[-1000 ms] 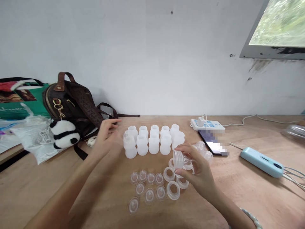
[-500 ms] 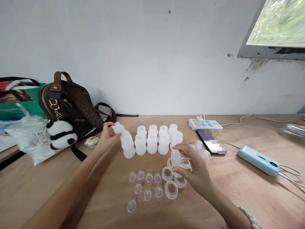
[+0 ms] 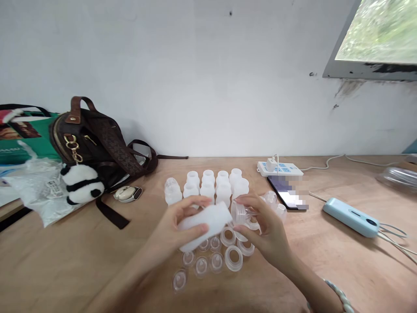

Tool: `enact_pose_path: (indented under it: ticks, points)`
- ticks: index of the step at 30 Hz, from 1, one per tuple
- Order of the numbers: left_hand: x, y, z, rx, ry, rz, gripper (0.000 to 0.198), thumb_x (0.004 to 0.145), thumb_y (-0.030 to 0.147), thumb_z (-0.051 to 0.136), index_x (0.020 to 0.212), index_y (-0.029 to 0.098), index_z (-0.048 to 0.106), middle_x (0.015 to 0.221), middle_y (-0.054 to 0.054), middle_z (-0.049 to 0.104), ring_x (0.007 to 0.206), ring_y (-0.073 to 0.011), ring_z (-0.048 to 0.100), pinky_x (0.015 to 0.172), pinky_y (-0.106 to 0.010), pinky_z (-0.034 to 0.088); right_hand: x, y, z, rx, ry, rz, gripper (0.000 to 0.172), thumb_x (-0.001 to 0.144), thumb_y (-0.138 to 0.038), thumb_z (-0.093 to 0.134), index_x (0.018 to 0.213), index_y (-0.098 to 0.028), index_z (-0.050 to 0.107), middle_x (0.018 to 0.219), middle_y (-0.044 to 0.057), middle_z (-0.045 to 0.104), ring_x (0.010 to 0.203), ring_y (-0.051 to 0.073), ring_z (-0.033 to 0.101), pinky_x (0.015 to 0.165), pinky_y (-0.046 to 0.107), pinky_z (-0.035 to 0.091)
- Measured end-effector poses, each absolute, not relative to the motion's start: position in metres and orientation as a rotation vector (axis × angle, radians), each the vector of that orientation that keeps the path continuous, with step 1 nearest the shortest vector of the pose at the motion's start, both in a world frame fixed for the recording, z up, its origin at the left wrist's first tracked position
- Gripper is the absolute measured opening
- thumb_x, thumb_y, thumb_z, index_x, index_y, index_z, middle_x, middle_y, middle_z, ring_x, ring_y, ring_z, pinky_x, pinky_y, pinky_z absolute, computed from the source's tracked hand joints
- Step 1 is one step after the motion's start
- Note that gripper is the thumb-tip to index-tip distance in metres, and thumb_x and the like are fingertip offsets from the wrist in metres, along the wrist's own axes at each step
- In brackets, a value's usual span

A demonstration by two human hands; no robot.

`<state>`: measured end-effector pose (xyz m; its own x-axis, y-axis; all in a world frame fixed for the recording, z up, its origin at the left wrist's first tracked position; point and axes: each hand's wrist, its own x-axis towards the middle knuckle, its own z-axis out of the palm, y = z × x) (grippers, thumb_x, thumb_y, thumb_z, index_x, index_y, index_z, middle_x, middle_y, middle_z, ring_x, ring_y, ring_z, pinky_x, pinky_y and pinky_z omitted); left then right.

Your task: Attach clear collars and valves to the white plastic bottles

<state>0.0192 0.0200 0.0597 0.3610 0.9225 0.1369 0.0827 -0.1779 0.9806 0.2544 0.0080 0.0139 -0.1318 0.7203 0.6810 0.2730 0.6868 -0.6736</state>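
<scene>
My left hand (image 3: 172, 226) is closed around a frosted white baby bottle (image 3: 208, 222), tilted on its side with its neck to the right. Between the thumb and fingers of my right hand (image 3: 269, 228) is a clear ribbed screw collar (image 3: 239, 212), with a clear part projecting behind it. The bottle's mouth is right by the collar; whether they touch I cannot tell. Behind my hands stand several frosted bottles (image 3: 207, 188), and a clear top shows on the leftmost bottle (image 3: 171, 191). In front lie several clear nipples (image 3: 201, 266) and translucent rings (image 3: 233, 258).
Left are a brown backpack (image 3: 94, 134), a panda plush (image 3: 83, 184), a plastic bag (image 3: 42, 187) and a mouse (image 3: 124, 193). To the right are a power strip (image 3: 289, 168), a phone (image 3: 283, 191) and a light blue device (image 3: 351, 217) with cables.
My left hand has brought the bottle from the left end of the row to the middle, turning its mouth toward the collar. My right hand has stayed nearly in place.
</scene>
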Motion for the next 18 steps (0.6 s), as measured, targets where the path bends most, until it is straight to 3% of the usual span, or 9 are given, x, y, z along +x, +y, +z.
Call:
enact_pose_path:
  ticks: [5, 11, 16, 18]
  points:
    - [0.026, 0.023, 0.041, 1.354, 0.799, 0.892, 0.036, 0.074, 0.044, 0.079, 0.094, 0.019, 0.064, 0.096, -0.006, 0.074, 0.070, -0.0160, 0.067, 0.059, -0.023, 0.050, 0.255, 0.005, 0.020, -0.689, -1.877, 0.460, 0.041, 0.089, -0.010, 0.066, 0.123, -0.032, 0.061, 0.120, 0.005, 0.063, 0.114, 0.021, 0.061, 0.094, 0.036, 0.054]
    - [0.018, 0.026, 0.036, 1.044, 0.821, 0.722, 0.043, 0.068, 0.046, 0.082, 0.094, 0.016, 0.066, 0.082, -0.006, 0.074, 0.066, -0.0188, 0.069, 0.055, -0.024, 0.054, 0.255, 0.003, 0.023, -0.635, -1.957, 0.449, 0.046, 0.092, -0.003, 0.054, 0.125, -0.032, 0.063, 0.127, 0.005, 0.064, 0.116, 0.020, 0.063, 0.093, 0.034, 0.056]
    - [0.019, 0.026, 0.035, 1.064, 0.798, 0.722, 0.041, 0.068, 0.046, 0.081, 0.091, 0.015, 0.066, 0.083, -0.005, 0.074, 0.065, -0.0195, 0.070, 0.053, -0.025, 0.055, 0.256, 0.002, 0.020, -0.662, -1.977, 0.456, 0.044, 0.093, -0.011, 0.058, 0.131, -0.032, 0.061, 0.126, 0.006, 0.066, 0.115, 0.021, 0.064, 0.093, 0.035, 0.057]
    - [0.019, 0.025, 0.034, 1.241, 0.794, 0.795, 0.037, 0.072, 0.044, 0.079, 0.092, 0.016, 0.066, 0.087, -0.006, 0.076, 0.065, -0.0189, 0.071, 0.054, -0.025, 0.054, 0.256, 0.002, 0.018, -0.746, -1.957, 0.464, 0.042, 0.092, -0.019, 0.063, 0.133, -0.031, 0.060, 0.123, 0.007, 0.068, 0.110, 0.023, 0.066, 0.086, 0.034, 0.059]
